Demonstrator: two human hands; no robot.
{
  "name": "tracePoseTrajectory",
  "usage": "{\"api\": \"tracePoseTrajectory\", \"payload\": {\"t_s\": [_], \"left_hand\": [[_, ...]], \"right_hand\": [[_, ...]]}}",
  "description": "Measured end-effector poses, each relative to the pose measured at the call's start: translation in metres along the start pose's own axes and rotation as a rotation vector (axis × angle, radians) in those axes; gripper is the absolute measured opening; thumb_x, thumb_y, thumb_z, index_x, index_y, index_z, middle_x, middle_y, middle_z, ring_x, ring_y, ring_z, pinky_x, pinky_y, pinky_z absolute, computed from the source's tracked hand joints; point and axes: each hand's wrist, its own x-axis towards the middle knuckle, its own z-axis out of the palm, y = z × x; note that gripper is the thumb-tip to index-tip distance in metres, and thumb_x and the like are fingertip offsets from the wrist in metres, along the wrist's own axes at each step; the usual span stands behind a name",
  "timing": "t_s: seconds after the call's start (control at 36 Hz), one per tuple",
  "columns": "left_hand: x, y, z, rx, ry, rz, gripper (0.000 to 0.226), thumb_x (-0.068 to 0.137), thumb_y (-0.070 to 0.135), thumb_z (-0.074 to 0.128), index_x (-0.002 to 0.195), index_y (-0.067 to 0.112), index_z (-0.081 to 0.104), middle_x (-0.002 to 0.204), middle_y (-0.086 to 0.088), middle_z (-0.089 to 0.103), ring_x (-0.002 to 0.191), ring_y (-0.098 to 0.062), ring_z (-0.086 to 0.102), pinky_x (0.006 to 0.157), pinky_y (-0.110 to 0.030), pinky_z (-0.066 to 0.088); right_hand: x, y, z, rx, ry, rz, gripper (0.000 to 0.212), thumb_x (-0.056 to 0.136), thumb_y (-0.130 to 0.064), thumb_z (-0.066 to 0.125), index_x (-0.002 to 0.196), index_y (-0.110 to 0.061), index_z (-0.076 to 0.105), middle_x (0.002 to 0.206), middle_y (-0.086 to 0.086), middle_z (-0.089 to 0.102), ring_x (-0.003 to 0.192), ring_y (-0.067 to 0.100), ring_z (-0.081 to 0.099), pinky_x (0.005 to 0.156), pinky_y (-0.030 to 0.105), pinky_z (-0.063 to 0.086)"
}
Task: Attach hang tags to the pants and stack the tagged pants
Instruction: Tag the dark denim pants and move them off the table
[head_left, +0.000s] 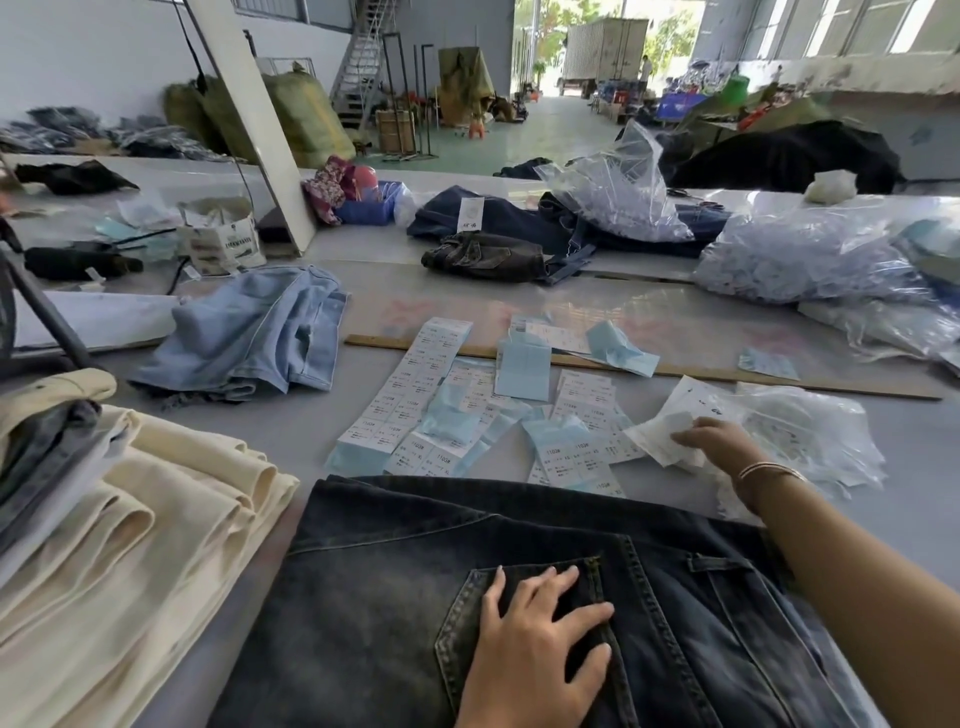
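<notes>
Left hand (540, 639) flat on jeans (395, 582) (fingers spread)

**Grey work table and its load**

A grey table (291, 431) carries dark denim pants (395, 582) at the near edge. A stack of cream pants (156, 525) lies at near left, and light blue pants (249, 332) sit farther back on the left. Sticker sheets and blue tags (467, 405) lie scattered mid-table across a wooden ruler (779, 378). Clear plastic bags (810, 249) lie far right, with crumpled dark jeans (488, 254) at far centre.
</notes>
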Motion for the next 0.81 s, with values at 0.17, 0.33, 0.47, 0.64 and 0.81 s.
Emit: {"api": "tracePoseTrajectory", "payload": {"t_s": [0.17, 0.33, 0.47, 0.64, 0.81], "left_hand": [[0.0, -0.003, 0.003, -0.14, -0.001, -0.028, 0.042, 0.083, 0.064, 0.04, 0.121, 0.055, 0.054, 0.139, 0.031, 0.039, 0.132, 0.013, 0.027, 0.119, -0.037, 0.002], [0.017, -0.008, -0.032, -1.19, 0.13, -0.444, 0.036, 0.092, 0.043, 0.046, 0.106, 0.023, 0.072, 0.11, 0.007, 0.072, 0.108, -0.009, 0.064, 0.097, -0.02, 0.043], [0.033, -0.043, -0.067, -1.568, 0.154, -0.661, 0.054, 0.085, 0.055, 0.049, 0.112, 0.012, 0.067, 0.108, -0.014, 0.072, 0.097, -0.028, 0.068, 0.087, -0.043, 0.049], [0.042, -0.093, -0.087, -0.68, 0.362, -0.703, 0.021, 0.091, 0.014, 0.053, 0.072, 0.021, 0.061, 0.071, 0.003, 0.066, 0.069, -0.015, 0.062, 0.059, -0.026, 0.045], [0.035, -0.125, -0.067, -0.021, 0.226, -0.499, 0.011, 0.091, 0.015, 0.047, 0.084, 0.016, 0.055, 0.096, 0.002, 0.053, 0.094, -0.018, 0.048, 0.082, -0.035, 0.038]], "right_hand": [[-0.024, -0.011, -0.007, 0.047, 0.487, -0.214, 0.014, 0.089, -0.02, 0.062, 0.088, -0.006, 0.057, 0.081, 0.011, 0.058, 0.075, 0.023, 0.051, 0.064, 0.029, 0.035], [-0.115, -0.041, 0.032, -0.202, 0.293, -0.87, 0.019, 0.079, -0.005, 0.072, 0.08, -0.015, 0.057, 0.092, 0.008, 0.07, 0.079, 0.02, 0.064, 0.069, 0.029, 0.053], [-0.187, -0.047, 0.081, -0.627, -0.148, -1.331, 0.022, 0.063, -0.024, 0.082, 0.074, -0.023, 0.062, 0.103, -0.005, 0.072, 0.095, 0.014, 0.067, 0.09, 0.033, 0.051], [-0.191, -0.057, 0.113, -0.188, -0.616, -0.879, 0.023, 0.087, -0.036, 0.06, 0.103, -0.021, 0.068, 0.101, -0.009, 0.068, 0.097, 0.003, 0.062, 0.089, 0.022, 0.049], [-0.125, -0.092, 0.16, -0.244, -0.222, -0.611, 0.022, 0.094, -0.02, 0.056, 0.112, -0.016, 0.068, 0.11, -0.003, 0.064, 0.089, 0.003, 0.058, 0.08, 0.011, 0.043]]}}
